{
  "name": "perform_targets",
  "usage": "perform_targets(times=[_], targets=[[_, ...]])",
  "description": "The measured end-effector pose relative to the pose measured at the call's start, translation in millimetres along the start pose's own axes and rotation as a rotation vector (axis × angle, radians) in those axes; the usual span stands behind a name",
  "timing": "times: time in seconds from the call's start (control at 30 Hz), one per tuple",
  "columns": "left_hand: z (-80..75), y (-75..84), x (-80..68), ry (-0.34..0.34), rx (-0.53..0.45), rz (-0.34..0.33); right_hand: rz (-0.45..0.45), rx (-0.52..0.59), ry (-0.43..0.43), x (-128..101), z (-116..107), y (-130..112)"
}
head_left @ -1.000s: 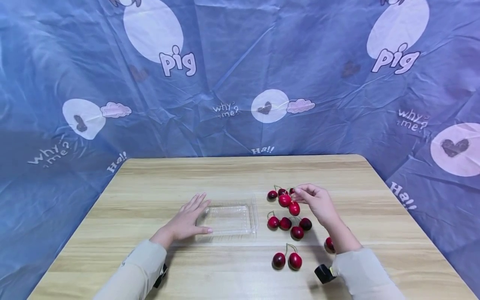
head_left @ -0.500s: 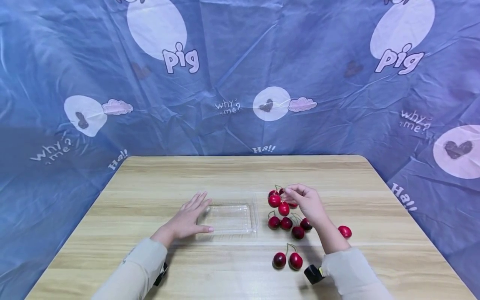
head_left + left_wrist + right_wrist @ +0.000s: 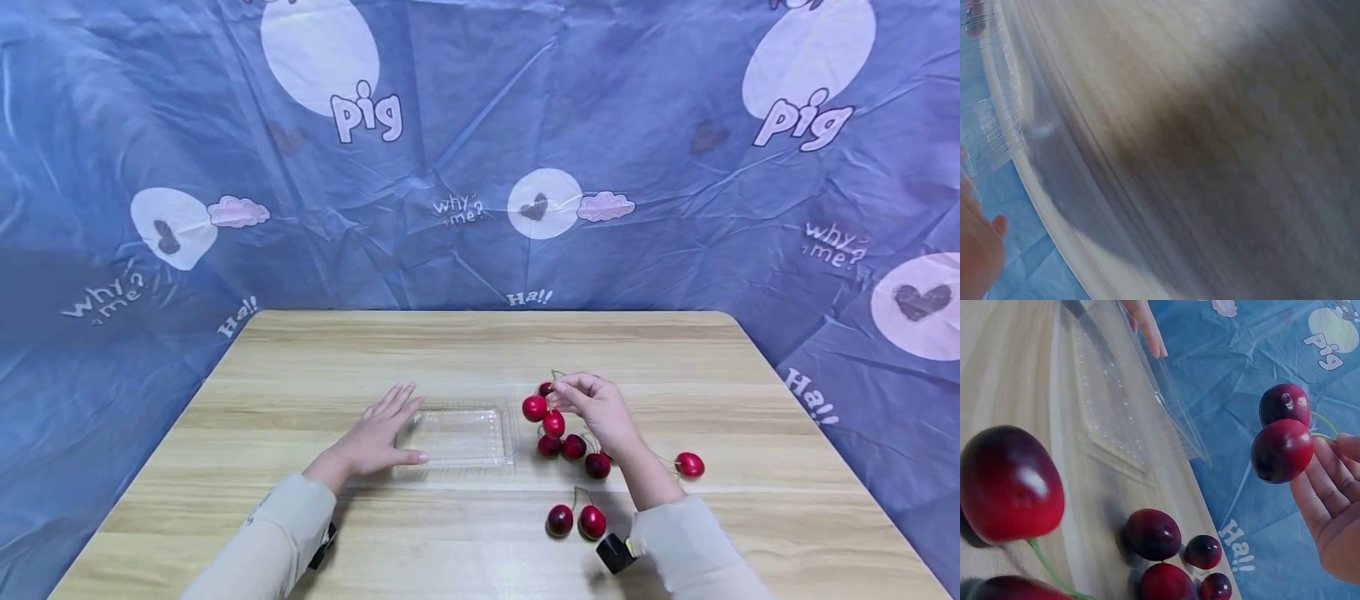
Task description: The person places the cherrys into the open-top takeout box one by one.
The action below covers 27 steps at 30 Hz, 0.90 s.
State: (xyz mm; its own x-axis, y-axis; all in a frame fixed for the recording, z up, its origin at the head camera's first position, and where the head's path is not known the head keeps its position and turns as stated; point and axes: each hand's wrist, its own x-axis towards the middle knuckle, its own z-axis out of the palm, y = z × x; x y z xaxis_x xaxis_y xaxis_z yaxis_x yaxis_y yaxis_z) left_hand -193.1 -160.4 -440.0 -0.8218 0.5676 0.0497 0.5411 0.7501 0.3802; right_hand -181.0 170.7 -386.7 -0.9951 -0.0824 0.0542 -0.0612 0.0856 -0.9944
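A clear plastic tray lies on the wooden table. My left hand rests flat against the tray's left edge, fingers straight. My right hand pinches the stems of a pair of red cherries, which hang just right of the tray, above the table. In the right wrist view the held pair of cherries dangles from my fingers, with the tray beyond it. The left wrist view is blurred and shows only the tray's rim and a bit of the hand.
Several loose cherries lie under and beside my right hand. A joined pair of cherries lies nearer me, and a single cherry sits off to the right. A blue printed cloth walls in the table's far and side edges.
My right hand has carried the cherry pair leftward, closer to the tray's right edge. The single cherry at the right came out from behind my forearm. The left hand stayed put.
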Motion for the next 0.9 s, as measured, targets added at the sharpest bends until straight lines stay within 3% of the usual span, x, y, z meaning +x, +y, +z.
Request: perform_targets(times=[0.4, 0.9], targets=[[-1.0, 1.6, 0.8, -0.011, -0.009, -0.005, -0.013, 0.013, -0.050, 2, 16, 7], [-0.6, -0.5, -0.5, 0.004, -0.004, 0.000, 0.019, 0.037, -0.051, 9, 33, 15]])
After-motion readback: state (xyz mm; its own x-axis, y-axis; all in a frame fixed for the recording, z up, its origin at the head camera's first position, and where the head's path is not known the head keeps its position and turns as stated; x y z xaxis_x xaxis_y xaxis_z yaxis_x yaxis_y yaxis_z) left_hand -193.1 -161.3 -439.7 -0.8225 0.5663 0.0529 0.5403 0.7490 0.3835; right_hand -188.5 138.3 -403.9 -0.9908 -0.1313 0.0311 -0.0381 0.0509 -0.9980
